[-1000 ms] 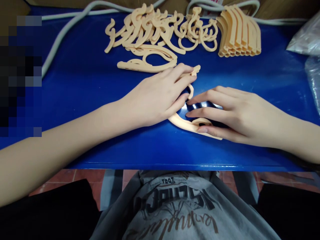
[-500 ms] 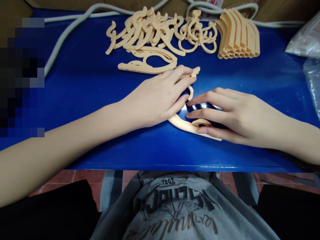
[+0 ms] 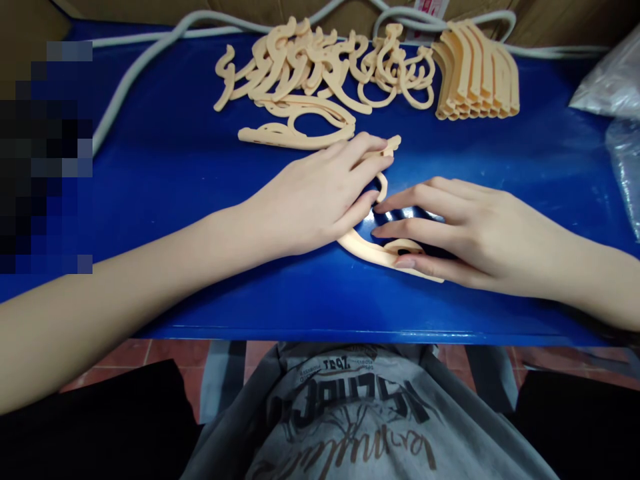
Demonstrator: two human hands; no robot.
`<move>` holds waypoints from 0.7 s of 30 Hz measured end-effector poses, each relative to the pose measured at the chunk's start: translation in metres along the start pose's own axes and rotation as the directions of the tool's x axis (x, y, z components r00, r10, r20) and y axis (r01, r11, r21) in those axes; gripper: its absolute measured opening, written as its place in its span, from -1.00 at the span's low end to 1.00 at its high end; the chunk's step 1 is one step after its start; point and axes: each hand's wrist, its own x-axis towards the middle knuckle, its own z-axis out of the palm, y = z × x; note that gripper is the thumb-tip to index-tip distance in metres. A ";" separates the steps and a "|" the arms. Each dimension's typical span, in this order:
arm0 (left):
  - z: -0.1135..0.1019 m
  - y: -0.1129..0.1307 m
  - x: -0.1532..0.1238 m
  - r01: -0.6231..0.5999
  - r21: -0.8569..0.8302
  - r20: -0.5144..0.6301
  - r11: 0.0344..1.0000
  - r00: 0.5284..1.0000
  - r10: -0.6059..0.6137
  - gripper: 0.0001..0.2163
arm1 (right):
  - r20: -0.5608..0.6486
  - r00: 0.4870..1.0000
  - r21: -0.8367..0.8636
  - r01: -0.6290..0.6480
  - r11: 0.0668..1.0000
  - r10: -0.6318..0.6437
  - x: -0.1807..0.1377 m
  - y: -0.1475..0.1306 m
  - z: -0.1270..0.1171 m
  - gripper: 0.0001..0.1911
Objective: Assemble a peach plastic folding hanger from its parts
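A curved peach plastic part lies flat on the blue table, near its front edge. My left hand rests palm down on the part's upper end, fingers stretched out over it. My right hand lies flat on the part's lower right end, fingers extended and pointing left. The fingertips of both hands nearly meet at the part's loop. Much of the part is hidden under the two hands.
A loose pile of the same peach parts lies at the back, with two flat ones just in front. A neat stack of curved pieces stands back right. Grey hose runs along the rear. Clear plastic bags sit far right.
Both hands stay in place on the part; only the camera view shifts slightly downward.
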 end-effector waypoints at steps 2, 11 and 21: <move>0.000 0.000 0.000 0.000 0.002 0.000 1.000 1.000 0.000 -0.45 | -0.001 1.000 -0.008 0.002 1.000 -0.002 0.000 -0.001 -0.001 -0.58; 0.000 -0.001 -0.001 0.002 -0.027 -0.009 1.000 1.000 -0.002 -0.44 | -0.020 1.000 -0.002 0.018 1.000 -0.018 -0.001 0.000 0.000 -0.58; -0.001 0.002 0.001 0.026 -0.029 0.022 0.999 0.999 -0.025 -0.43 | 0.012 1.000 -0.002 -0.003 1.000 0.003 -0.001 -0.001 -0.003 -0.58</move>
